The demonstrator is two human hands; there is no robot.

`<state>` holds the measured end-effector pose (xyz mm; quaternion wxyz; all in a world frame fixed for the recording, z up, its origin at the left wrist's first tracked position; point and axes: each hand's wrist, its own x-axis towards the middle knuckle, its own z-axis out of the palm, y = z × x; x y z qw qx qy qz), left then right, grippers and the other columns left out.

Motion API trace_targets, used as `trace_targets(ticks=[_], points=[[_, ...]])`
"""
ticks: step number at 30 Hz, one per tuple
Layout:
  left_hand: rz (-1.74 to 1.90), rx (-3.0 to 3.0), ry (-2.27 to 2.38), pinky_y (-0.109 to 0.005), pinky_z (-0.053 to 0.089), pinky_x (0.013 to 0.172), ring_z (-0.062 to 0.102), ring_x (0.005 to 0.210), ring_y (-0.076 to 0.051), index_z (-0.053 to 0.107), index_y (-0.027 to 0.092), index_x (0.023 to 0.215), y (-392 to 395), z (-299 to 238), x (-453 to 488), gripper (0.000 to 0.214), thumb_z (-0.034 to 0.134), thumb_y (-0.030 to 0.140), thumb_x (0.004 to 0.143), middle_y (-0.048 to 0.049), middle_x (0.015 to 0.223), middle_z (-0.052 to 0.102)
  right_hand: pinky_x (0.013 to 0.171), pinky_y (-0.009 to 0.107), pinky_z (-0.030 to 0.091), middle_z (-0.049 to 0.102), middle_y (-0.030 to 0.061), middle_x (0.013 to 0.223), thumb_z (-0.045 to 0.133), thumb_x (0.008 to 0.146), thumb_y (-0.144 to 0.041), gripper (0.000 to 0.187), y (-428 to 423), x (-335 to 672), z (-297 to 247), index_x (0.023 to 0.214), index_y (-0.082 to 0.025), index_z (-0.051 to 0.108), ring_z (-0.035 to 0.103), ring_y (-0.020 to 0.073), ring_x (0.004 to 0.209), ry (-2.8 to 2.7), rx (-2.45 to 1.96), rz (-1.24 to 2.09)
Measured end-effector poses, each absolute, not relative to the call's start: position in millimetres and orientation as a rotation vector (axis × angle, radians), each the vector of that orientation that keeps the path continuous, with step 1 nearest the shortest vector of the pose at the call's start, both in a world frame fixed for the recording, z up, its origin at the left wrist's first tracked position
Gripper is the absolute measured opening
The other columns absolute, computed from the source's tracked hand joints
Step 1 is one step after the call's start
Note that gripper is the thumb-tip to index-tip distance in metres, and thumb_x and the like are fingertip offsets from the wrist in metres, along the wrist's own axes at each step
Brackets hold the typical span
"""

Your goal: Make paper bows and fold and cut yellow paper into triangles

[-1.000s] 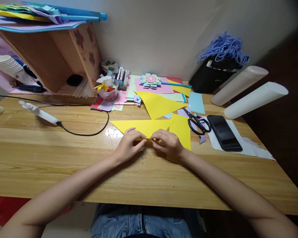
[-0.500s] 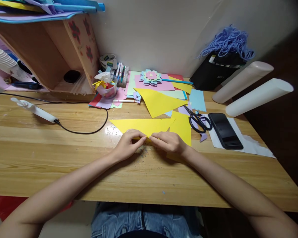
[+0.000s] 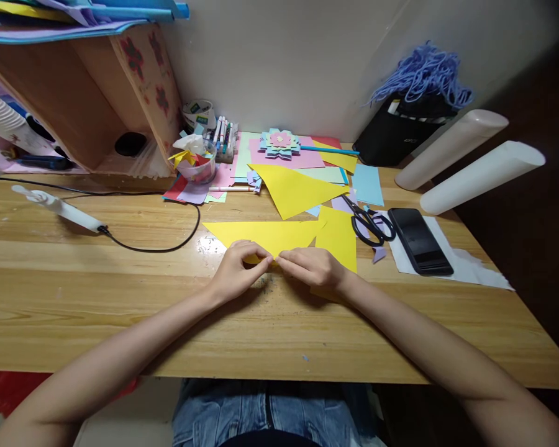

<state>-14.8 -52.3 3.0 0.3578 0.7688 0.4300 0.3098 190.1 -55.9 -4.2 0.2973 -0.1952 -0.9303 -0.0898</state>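
Observation:
A sheet of yellow paper (image 3: 270, 233) lies on the table with its near edge between my two hands. My left hand (image 3: 241, 267) pinches that edge, thumb and fingertips together. My right hand (image 3: 313, 267) is closed on the same edge just to the right, its fingertips almost touching those of the left. Whatever small fold sits under the fingertips is hidden. Another yellow piece (image 3: 338, 239) spreads out beneath and behind my right hand. Farther back lies a larger yellow sheet (image 3: 298, 189), with its near corner pointing toward me.
Black-handled scissors (image 3: 372, 228) and a phone (image 3: 420, 241) lie to the right. A white glue gun (image 3: 65, 210) with a black cord rests at left. Behind are a layered paper flower (image 3: 280, 144), a tub of scraps (image 3: 195, 167), markers (image 3: 223, 136) and two white tubes (image 3: 482, 177).
The view has shifted slightly. Both hands keep their pinch on the yellow paper's near edge, with only a very small movement of the fingertips.

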Motion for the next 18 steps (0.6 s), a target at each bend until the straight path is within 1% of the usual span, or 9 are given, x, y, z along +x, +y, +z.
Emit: trace_targets(ticks=[3,6,9,13,18], points=[[0.834,2.015,1.112,-0.033,0.041,0.08,0.058,0.071,-0.015,0.063,0.02,0.071,-53.1,2.7,-14.9,0.015,0.056,0.027,0.082,-0.0009,0.072,0.066,0.055,0.024,0.048,0.067,0.0077,0.08,0.05,0.084,-0.01,0.014,-55.1,186.3,-5.9,0.096,-0.015,0.057,0.06,0.0133,0.066,-2.325,-0.592,-0.091],[0.894,2.092,1.108,-0.035,0.038,0.087,0.058,0.069,-0.013,0.062,0.02,0.071,-54.5,4.9,-15.6,0.014,0.055,0.026,0.082,0.0005,0.072,0.067,0.058,0.023,0.049,0.064,0.0051,0.074,0.057,0.081,-0.015,0.007,-54.6,181.5,-7.2,0.088,-0.015,0.058,0.059,0.0121,0.066,-2.161,-0.724,0.228],[0.944,2.198,1.102,-0.037,0.034,0.094,0.059,0.068,-0.012,0.063,0.021,0.073,-55.8,6.1,-16.8,0.012,0.055,0.025,0.082,0.0017,0.073,0.068,0.056,0.024,0.047,0.061,0.0029,0.07,0.059,0.08,-0.018,0.003,-55.7,178.2,-6.2,0.081,-0.016,0.059,0.055,0.011,0.06,-2.045,-0.836,0.491],[0.988,2.277,1.091,-0.038,0.033,0.096,0.06,0.068,-0.011,0.064,0.022,0.076,-56.6,5.0,-17.8,0.01,0.056,0.025,0.081,0.0022,0.073,0.069,0.058,0.025,0.047,0.061,0.0021,0.068,0.06,0.077,-0.017,0.003,-58.1,176.3,-3.4,0.075,-0.016,0.06,0.056,0.0113,0.06,-1.947,-0.915,0.705],[0.997,2.296,1.118,-0.04,0.029,0.099,0.059,0.067,-0.011,0.063,0.022,0.073,-56.2,4.8,-17.8,0.008,0.058,0.025,0.079,0.0032,0.071,0.068,0.062,0.026,0.048,0.063,0.0023,0.071,0.061,0.076,-0.016,0.002,-59.2,174.6,-3.7,0.074,-0.016,0.06,0.058,0.0126,0.065,-1.866,-0.989,0.863]])
